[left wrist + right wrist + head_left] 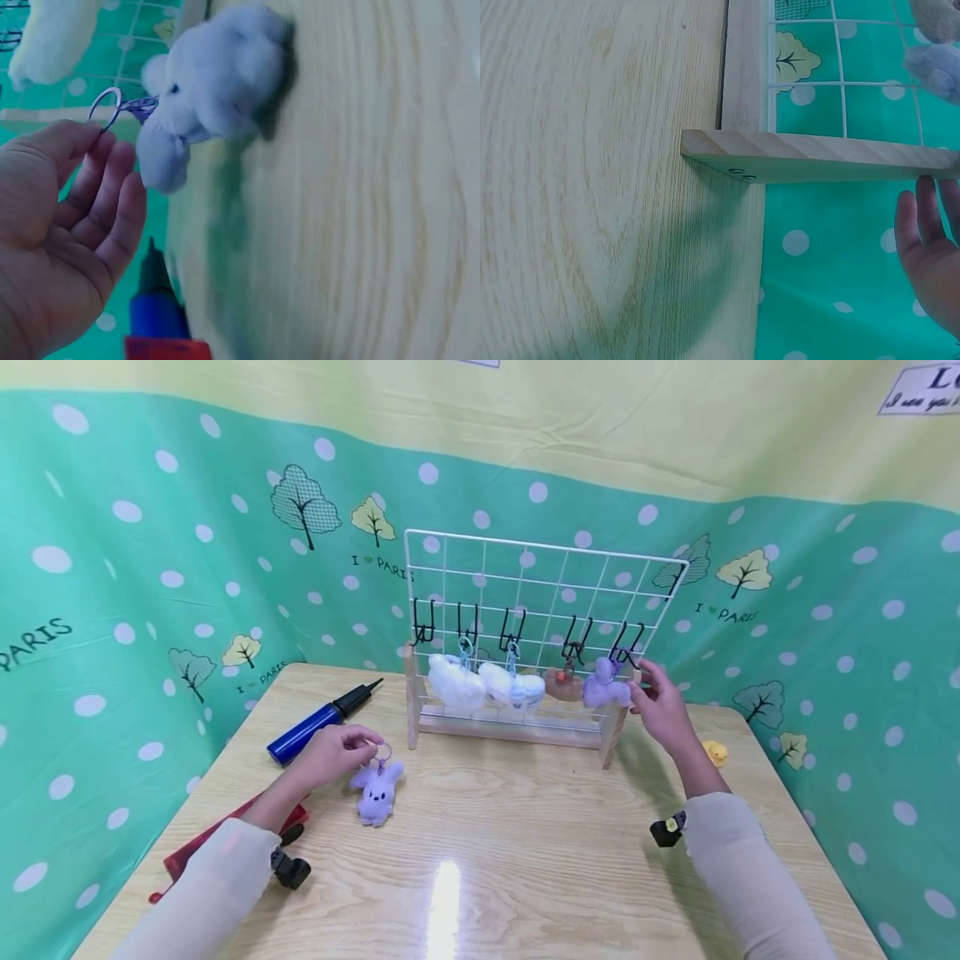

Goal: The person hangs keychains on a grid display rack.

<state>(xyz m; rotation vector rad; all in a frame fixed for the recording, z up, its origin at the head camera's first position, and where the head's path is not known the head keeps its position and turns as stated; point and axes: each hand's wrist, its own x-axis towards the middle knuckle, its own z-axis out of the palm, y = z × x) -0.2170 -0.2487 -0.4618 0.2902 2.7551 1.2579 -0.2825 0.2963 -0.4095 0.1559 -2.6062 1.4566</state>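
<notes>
My left hand [330,756] pinches the metal ring [118,101] of a purple plush bunny keychain [377,797]. The bunny hangs face forward, low over the table and left of a white wire grid rack [547,538] with wooden feet. At the rack's right end, my right hand [663,706] has its fingertips right at the wooden side post [817,161], with fairly straight fingers in the right wrist view. Close beside that hand hangs another purple plush keychain [606,685]. The right thumb is out of sight in the right wrist view.
Black hooks line the rack, holding white plush [455,682], blue-white plush [527,691] and brown plush [562,685] keychains. Left on the table lie a blue hand pump [306,732] and a red item [198,852] partly under my forearm. A yellow duck [716,752] sits at the right.
</notes>
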